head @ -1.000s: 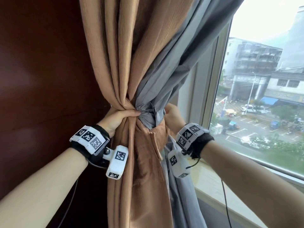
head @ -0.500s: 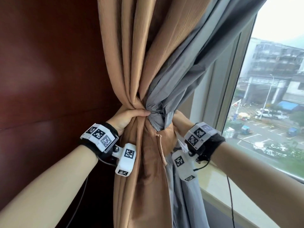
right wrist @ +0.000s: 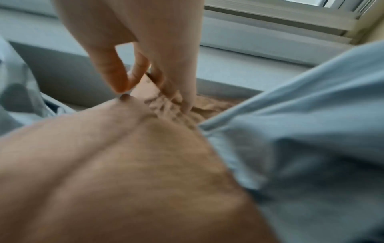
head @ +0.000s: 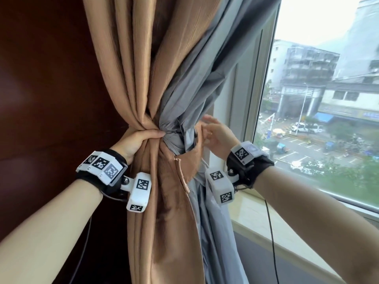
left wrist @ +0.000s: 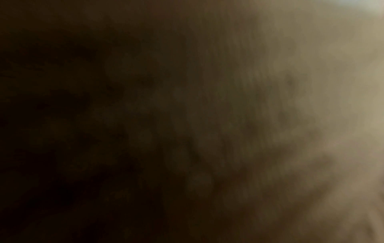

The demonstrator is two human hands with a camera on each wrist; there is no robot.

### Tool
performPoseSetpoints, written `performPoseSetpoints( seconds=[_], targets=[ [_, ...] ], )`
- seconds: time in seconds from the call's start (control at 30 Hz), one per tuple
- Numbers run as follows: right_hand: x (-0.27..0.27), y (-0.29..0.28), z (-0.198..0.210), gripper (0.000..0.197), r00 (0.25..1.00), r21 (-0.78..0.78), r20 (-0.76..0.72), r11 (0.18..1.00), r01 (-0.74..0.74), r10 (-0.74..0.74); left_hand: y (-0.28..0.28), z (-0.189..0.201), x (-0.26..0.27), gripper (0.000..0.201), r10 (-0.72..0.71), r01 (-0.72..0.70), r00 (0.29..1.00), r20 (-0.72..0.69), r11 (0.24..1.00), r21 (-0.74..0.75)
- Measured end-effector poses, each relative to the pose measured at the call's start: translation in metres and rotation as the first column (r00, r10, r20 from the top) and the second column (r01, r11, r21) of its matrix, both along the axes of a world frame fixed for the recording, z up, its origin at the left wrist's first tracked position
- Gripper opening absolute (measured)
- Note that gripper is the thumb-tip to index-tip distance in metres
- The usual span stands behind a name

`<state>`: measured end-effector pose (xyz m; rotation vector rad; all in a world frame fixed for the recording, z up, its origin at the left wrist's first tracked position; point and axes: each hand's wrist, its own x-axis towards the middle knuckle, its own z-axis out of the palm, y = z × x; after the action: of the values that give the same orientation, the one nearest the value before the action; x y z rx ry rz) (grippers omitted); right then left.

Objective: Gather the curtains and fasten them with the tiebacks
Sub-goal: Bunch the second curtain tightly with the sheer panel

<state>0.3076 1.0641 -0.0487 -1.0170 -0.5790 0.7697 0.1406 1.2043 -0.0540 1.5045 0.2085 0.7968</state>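
Observation:
A tan curtain and its grey lining are bunched into one bundle beside the window. My left hand grips the bundle at its narrowest point, thumb across the front. A tan tieback band wraps the bundle's right side just below that grip. My right hand is beside the band with fingers loosely spread. In the right wrist view the right hand touches the crumpled tieback with straight fingertips, between tan curtain and grey lining. The left wrist view is dark, blurred fabric.
A dark wood wall panel stands close on the left. To the right are the window frame and a pale sill below my right forearm. A thin black cable hangs from the right wrist.
My right hand has come out from behind the bundle and its fingers have spread. The left hand keeps its grip. The view has shifted, so the bundle sits further right.

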Motion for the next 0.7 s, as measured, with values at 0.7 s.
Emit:
performPoseSetpoints(
  seconds=[0.7],
  targets=[
    [-0.034,0.024,-0.01,0.023,0.343,-0.393,0.912,0.71,0.584,0.223,-0.002,0.002,-0.019,0.031,0.037,-0.037,0.999,0.02,0.999,0.039]
  ],
)
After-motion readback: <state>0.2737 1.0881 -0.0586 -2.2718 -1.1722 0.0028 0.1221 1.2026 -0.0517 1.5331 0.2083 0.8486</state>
